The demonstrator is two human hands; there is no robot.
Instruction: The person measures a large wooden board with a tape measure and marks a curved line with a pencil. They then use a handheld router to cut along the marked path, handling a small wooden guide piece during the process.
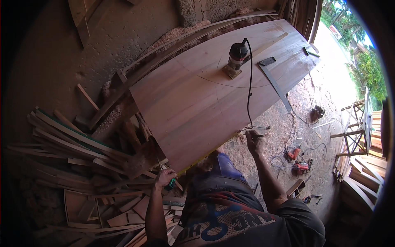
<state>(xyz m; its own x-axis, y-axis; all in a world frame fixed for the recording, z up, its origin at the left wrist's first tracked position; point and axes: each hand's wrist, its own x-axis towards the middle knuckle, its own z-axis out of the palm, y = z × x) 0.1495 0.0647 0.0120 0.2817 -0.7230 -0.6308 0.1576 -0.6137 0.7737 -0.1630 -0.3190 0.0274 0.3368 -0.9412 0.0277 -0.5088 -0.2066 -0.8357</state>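
Observation:
A large wooden board [181, 103] lies in front of me, with pencil lines and a curved arc drawn on it. At its near left corner my left hand [166, 178] is closed round a green tape measure [172, 184]. A thin, light stick-like thing rises beside its fingers. The yellow tape blade [197, 162] stretches along the board's near edge towards my right hand [254, 142]. That hand is closed just off the edge, with a short dark stick-like thing [258, 136] showing at its fingers. Whether it touches the blade is unclear.
On the board stand a corded trim router [236, 61], a dark square [273, 80] and a wooden strip [267, 48]. Curved wood offcuts [74, 138] pile up at left. Red power tools [301, 166] and cords lie on the shavings-strewn floor at right.

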